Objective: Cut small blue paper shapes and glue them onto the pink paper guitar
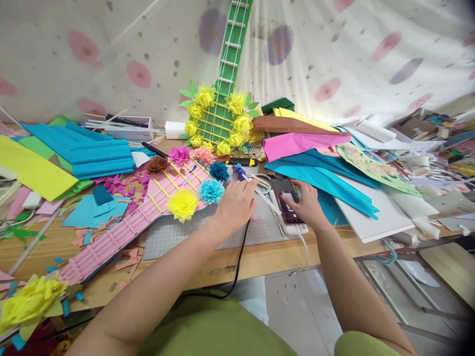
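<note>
My left hand point(237, 202) is closed over the cutting mat point(163, 240), its fingers curled. A blue tool point(240, 172) pokes out just beyond the fingers, and a black cord point(243, 247) runs out below the hand. Whatever the fingers hold is hidden. My right hand point(309, 205) grips the right edge of a phone point(285, 193), thumb on its lit screen. A white device point(299, 229) with a white cable lies under the phone. Left of my left hand lies a pink paper guitar point(111, 235) with paper flowers, including a yellow one point(182, 203) and a light blue one point(211, 191).
A green guitar point(218, 116) with yellow flowers leans against the curtain point(148, 44). Folded blue paper point(96, 153) and paper scraps point(128, 259) lie on the left. Crepe paper stacks point(322, 173) and a white board point(374, 217) lie right. Scissors point(264, 183) sit between my hands.
</note>
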Tool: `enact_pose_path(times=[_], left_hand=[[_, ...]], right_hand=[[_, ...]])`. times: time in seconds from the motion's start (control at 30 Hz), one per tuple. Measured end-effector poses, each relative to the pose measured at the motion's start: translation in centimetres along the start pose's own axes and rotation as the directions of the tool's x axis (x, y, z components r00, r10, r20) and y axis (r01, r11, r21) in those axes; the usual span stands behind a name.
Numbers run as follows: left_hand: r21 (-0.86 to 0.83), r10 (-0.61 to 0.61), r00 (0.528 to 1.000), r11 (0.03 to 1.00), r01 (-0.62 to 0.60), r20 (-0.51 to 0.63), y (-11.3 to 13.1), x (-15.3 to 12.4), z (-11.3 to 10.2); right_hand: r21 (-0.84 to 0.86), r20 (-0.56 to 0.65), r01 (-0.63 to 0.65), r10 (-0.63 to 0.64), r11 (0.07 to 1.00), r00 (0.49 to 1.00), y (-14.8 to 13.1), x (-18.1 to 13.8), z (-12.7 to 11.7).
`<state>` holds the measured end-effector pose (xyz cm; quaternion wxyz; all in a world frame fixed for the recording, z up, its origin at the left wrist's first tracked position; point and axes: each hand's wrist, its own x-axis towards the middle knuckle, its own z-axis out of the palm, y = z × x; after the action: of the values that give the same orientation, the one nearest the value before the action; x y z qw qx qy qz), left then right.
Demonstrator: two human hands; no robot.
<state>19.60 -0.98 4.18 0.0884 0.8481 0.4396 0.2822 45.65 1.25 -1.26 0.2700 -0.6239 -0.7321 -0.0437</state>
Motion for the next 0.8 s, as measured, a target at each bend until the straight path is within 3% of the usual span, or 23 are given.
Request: enact_pose_path(times=[0.17, 0.37, 0.53, 0.8], left_hand=[[-0.013, -0.021, 1.0, 1.0, 0.02, -0.012, -0.4, -0.3, 0.4], [-0.029, -0.017, 1.0, 0.999, 0.016, -0.011, -0.4, 0.0, 0.5], [-0.014, -0.001, 1.0, 1.0, 0.001, -0.003, -0.1, 0.2, 0.6], [-0.021, 0.011, 1.0, 1.0, -0.01, 0.008, 0.0, 0.1, 1.1]], right_hand=[[0.057, 0.013, -0.11, 0.109, 0.992, 0.994, 0.6, -0.1, -0.8], [0.027, 0.114, -0.101, 0.097, 0.995, 0.989, 0.7, -0.1, -0.8], [0.016, 0.054, -0.098, 0.097, 0.995, 0.994, 1.0, -0.2, -0.8], [0.027, 0.058, -0.154, 0.152, 0.988, 0.987, 0.6, -0.6, -1.4]])
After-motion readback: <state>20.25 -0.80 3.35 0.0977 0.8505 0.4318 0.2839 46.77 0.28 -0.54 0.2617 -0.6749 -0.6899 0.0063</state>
